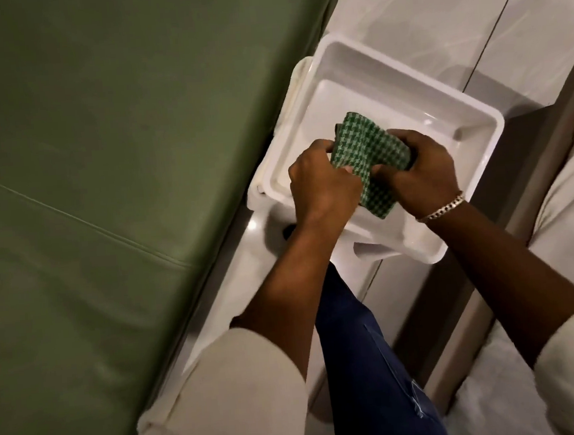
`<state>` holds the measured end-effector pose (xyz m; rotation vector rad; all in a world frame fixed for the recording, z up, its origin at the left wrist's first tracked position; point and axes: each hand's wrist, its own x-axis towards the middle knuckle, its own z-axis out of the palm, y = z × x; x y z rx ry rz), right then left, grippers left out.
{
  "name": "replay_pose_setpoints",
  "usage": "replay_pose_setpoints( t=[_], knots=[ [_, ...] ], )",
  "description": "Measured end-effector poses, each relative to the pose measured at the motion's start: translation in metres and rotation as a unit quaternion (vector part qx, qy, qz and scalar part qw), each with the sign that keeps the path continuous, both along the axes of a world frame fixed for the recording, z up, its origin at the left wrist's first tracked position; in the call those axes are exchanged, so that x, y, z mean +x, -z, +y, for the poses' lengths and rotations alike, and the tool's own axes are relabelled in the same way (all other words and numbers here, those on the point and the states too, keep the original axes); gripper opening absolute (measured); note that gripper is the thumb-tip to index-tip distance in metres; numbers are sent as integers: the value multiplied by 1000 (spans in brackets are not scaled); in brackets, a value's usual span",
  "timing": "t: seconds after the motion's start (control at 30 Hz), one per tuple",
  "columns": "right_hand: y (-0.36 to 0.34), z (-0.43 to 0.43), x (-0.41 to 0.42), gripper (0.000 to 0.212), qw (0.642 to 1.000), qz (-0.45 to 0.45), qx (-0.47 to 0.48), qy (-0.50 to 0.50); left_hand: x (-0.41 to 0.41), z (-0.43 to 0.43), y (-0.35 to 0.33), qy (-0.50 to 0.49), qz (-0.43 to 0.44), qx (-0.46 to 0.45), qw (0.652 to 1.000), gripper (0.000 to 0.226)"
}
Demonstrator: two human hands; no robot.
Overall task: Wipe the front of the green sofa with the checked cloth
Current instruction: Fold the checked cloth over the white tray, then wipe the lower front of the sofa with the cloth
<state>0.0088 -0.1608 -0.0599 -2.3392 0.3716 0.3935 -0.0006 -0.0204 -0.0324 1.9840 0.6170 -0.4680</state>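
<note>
The green sofa [102,163] fills the left half of the head view, a stitched seam running across its surface. The green-and-white checked cloth [369,149] is bunched between both my hands above a white plastic tub [465,182] standing on the floor to the right of the sofa. My left hand [320,180] grips the cloth's left side with closed fingers. My right hand [419,169], a silver bracelet on its wrist, holds the right side. A corner of the cloth hangs down between my wrists.
The pale glossy tiled floor [434,17] runs between the sofa and a light-coloured piece of furniture [570,212] at the right edge. My leg in blue jeans [369,365] stands below the tub. A cream strip [298,89] shows along the tub's left rim.
</note>
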Motion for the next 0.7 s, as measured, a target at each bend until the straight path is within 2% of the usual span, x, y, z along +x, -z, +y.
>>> replay_pose_setpoints(
  t=[0.1,0.23,0.33,0.5,0.57,0.63,0.7],
  knots=[
    [-36,17,-31,38,991,-3,123,61,-34,28,-21,8,-40,-43,998,33],
    [-71,49,-90,18,971,-3,228,69,-87,77,-38,58,-67,-91,992,37],
    [-65,78,-144,17,951,26,297,81,-131,114,-36,91,-78,-68,990,32],
    [9,131,-231,46,925,146,346,64,-207,165,13,127,-56,-59,989,30],
    [44,152,-264,40,918,166,353,69,-236,179,41,150,-53,-52,986,30],
    [84,169,-293,33,917,173,350,77,-261,196,69,207,-97,16,973,35],
    [125,182,-316,27,920,166,347,80,-284,216,94,278,-142,129,941,48]
  ],
)
